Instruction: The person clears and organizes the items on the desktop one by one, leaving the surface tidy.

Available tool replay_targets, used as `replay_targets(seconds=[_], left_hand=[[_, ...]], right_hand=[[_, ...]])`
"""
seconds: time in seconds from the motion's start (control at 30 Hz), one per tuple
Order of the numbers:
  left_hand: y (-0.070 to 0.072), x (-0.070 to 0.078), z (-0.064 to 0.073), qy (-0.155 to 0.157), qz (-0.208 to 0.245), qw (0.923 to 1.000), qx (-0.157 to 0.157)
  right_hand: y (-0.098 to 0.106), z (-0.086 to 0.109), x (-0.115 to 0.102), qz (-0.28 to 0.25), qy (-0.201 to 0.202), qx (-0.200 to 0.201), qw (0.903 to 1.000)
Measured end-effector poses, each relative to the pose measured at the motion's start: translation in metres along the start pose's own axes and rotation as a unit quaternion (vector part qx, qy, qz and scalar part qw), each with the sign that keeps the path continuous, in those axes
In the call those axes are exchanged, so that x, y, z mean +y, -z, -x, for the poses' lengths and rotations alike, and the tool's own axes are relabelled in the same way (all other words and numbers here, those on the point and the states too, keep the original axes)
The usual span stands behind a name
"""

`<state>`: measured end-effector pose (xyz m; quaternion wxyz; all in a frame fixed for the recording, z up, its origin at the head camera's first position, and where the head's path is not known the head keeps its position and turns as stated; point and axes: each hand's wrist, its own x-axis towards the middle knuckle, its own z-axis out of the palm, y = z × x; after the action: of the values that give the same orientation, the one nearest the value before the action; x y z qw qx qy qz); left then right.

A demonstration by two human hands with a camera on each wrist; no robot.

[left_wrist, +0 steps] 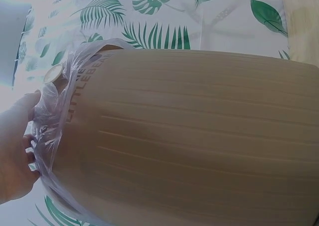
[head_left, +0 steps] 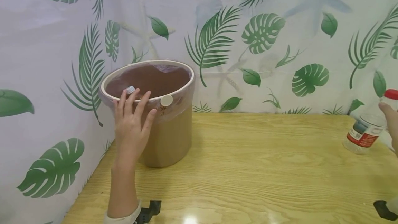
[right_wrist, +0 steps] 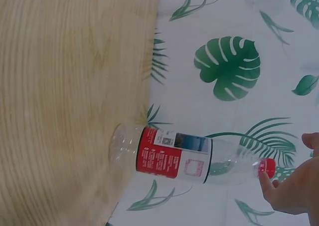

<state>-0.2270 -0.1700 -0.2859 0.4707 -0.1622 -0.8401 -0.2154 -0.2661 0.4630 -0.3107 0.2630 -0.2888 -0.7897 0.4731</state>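
My left hand [head_left: 132, 123] is at the near rim of a tan bin [head_left: 168, 137], its fingers spread and nearly straight. Just past its fingertips, a whitish cap [head_left: 130, 89] shows inside the bin; whatever is below it is hidden by the hand and rim. In the left wrist view, the same hand [left_wrist: 17, 146] lies beside the bin's plastic liner [left_wrist: 50, 121]. At the far right, a clear plastic bottle [head_left: 363, 134] with a red cap and red label stands on the table. My right hand [right_wrist: 294, 188] has one fingertip at the cap, its thumb held apart.
A wood-grain table [head_left: 264, 168] carries the bin on the left and the bottle near its right edge. Behind and to the left hangs a white leaf-print cloth [head_left: 224, 44]. A round cream tab [head_left: 166, 100] sits on the bin's rim.
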Motion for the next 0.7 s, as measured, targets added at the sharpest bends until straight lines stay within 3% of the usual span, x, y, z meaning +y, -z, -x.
replay_targets(seconds=[0.13,0.23,0.37,0.43,0.5,0.63,0.67,0.7], left_hand=[[0.002,-0.001,0.0,0.002,-0.002,1.0,-0.001],[0.003,-0.002,0.0,0.003,-0.004,1.0,0.0],[0.004,-0.004,-0.001,0.003,-0.007,1.0,0.003],[0.004,-0.005,-0.001,0.001,-0.009,1.0,0.003],[0.003,-0.005,-0.001,-0.001,-0.01,1.0,0.001],[0.003,-0.005,-0.001,-0.003,-0.01,0.9999,-0.004],[0.003,-0.005,-0.001,-0.004,-0.01,0.9999,-0.005],[0.002,-0.005,-0.001,-0.004,-0.011,0.9999,-0.006]], right_hand=[[0.002,-0.009,0.01,0.049,0.051,0.014,0.9974],[-0.004,-0.054,0.045,0.063,0.05,0.02,0.9965],[-0.015,-0.143,0.109,0.045,0.024,0.0,0.9987],[-0.018,-0.161,0.124,0.038,0.029,-0.012,0.9988],[-0.018,-0.152,0.117,0.049,0.025,-0.016,0.9983],[-0.012,-0.087,0.063,0.092,0.033,-0.024,0.9949],[-0.013,-0.084,0.063,0.094,0.045,-0.023,0.9943],[-0.014,-0.097,0.075,0.089,0.066,-0.024,0.9935]])
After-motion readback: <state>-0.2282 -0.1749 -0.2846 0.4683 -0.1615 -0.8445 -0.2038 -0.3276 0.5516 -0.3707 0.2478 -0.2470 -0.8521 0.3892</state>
